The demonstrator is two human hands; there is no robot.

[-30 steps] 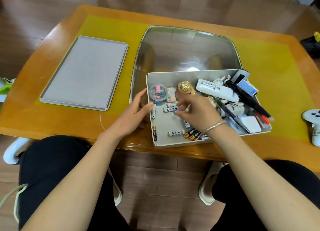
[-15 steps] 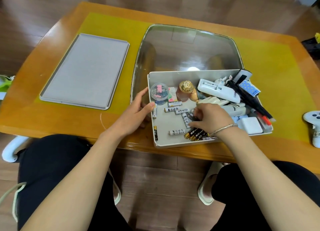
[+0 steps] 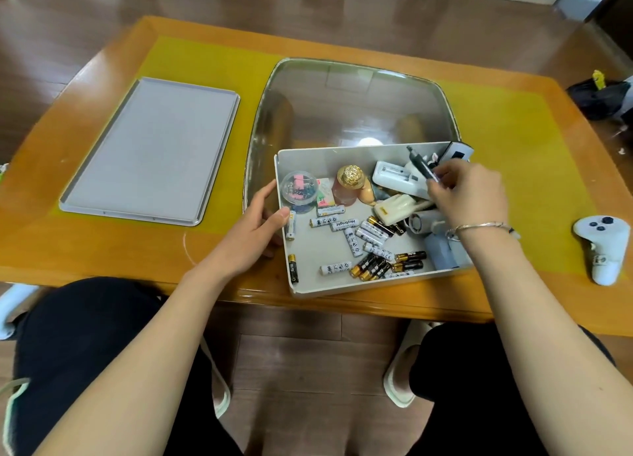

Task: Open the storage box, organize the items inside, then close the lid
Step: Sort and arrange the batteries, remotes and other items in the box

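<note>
The grey storage box (image 3: 310,162) stands open at the table's near edge. Its grey lid (image 3: 150,150) lies flat at the left. My left hand (image 3: 255,227) holds the box's left wall, thumb over the rim. My right hand (image 3: 467,195) is over the box's right half and pinches a black marker (image 3: 421,166), lifted and tilted. On the box floor lie several loose batteries (image 3: 368,246), a clear tub of binder clips (image 3: 298,191), a gold-capped bottle (image 3: 349,185) and a white charger (image 3: 397,178). My right hand hides other items.
A glass panel (image 3: 352,102) is set in the yellow table top behind the box. A white game controller (image 3: 604,250) lies at the right edge. A black bag (image 3: 597,96) sits on the floor at far right. My knees are under the table's near edge.
My right hand left the batteries, moved to the box's back right and lifted the black marker. More batteries now lie bunched in the middle. My left hand stayed on the wall.
</note>
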